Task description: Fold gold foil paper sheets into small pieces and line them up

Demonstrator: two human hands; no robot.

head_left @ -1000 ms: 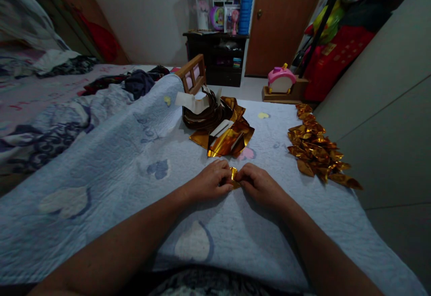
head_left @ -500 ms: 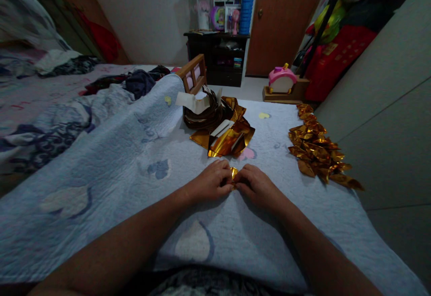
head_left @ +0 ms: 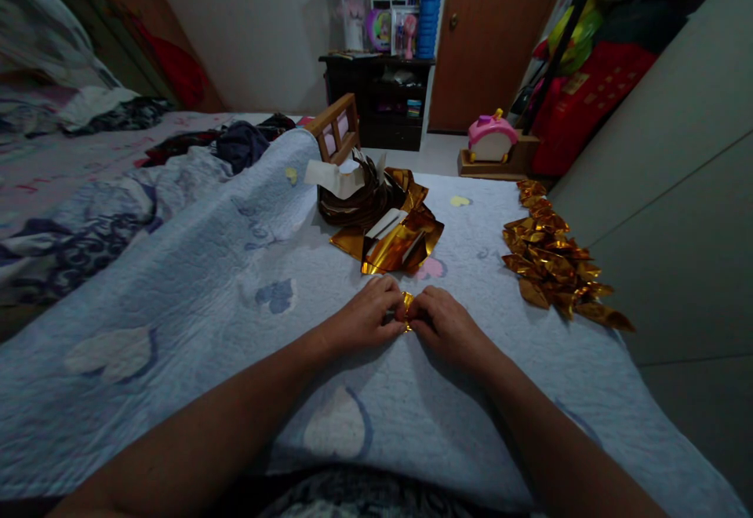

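Near the middle of the quilt (head_left: 412, 408), the left hand (head_left: 372, 315) and right hand (head_left: 447, 322) pinch a small gold foil piece (head_left: 408, 300). It seems light, slippery, easily creased; I would hold it softly by both ends.

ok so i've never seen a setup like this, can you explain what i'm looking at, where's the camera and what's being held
There is no machine here, just a person's two bare hands. One camera, worn on the head, looks forward and down past the forearms. The left hand and right hand meet over a pale blue quilt, their fingers holding a small shiny gold piece between them. Its exact shape is mostly hidden. Just beyond lie loose gold sheets beside a curved stack of sheets. Off to the person's right is a heap of folded gold pieces.
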